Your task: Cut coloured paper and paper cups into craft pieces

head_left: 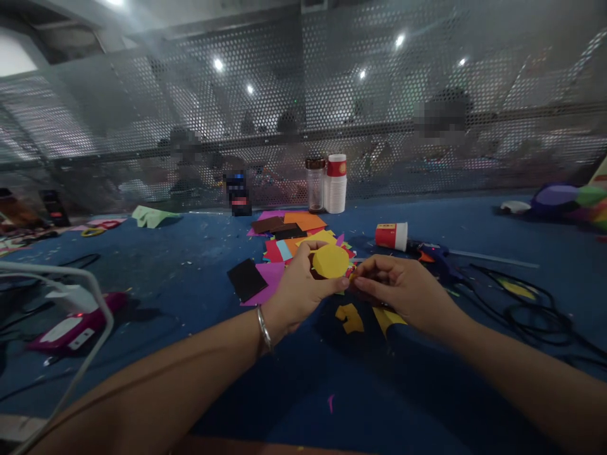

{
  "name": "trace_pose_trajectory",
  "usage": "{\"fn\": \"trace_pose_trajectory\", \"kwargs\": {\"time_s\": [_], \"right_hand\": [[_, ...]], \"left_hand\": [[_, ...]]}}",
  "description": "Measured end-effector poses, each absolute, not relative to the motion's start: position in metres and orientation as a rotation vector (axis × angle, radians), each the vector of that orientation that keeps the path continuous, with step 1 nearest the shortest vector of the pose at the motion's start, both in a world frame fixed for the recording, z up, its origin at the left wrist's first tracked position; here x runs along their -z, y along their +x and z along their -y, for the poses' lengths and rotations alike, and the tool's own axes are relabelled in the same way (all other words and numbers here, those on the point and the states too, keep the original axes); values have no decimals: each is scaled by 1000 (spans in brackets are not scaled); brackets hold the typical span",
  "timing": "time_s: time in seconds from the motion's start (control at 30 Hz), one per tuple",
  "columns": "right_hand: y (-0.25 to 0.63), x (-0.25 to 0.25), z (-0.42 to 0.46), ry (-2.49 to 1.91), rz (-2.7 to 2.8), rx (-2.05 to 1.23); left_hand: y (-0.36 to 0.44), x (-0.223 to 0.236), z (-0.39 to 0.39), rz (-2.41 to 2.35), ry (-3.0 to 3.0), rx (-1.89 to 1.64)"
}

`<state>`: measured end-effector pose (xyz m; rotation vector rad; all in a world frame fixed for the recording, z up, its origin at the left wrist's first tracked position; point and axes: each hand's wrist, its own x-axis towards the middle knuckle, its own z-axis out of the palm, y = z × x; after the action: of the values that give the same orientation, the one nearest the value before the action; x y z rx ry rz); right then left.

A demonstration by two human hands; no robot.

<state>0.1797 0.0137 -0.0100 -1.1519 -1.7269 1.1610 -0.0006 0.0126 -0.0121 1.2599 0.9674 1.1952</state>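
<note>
A round yellow paper disc point(331, 260) is gripped at its edge by my left hand point(303, 287), thumb below and fingers behind. At the disc's lower right edge, the thumb and fingers of my right hand point(403, 284) are pinched together. Something tiny and yellowish may be between those fingertips, but it is too small to name. Below the hands lies an orange-yellow paper scrap point(351, 318), and a yellow offcut point(389, 319) shows beneath my right hand. Behind the disc, a pile of coloured paper sheets point(306, 221) is partly hidden.
A red-and-white paper cup point(391, 236) lies on its side by a blue glue gun point(441, 262) with a coiled black cable point(531, 309). Stacked cups point(336, 189) and a glass jar point(315, 186) stand at the back. A magenta power strip point(78, 322) sits left.
</note>
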Motion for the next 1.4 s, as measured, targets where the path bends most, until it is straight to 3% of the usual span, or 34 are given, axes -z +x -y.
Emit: {"fn": "trace_pose_trajectory", "kwargs": {"time_s": [0.37,0.6,1.4], "right_hand": [[184,8,2,-1022,1972,-230],[184,6,7,-763,2096,79],[183,9,-1,-591,2158,175]], "left_hand": [[-3,9,-15,-1069,1203,-1101],[-3,16,-14,-968,1283,-1066],[-3,7,-9,-812,1194,-1043]]}}
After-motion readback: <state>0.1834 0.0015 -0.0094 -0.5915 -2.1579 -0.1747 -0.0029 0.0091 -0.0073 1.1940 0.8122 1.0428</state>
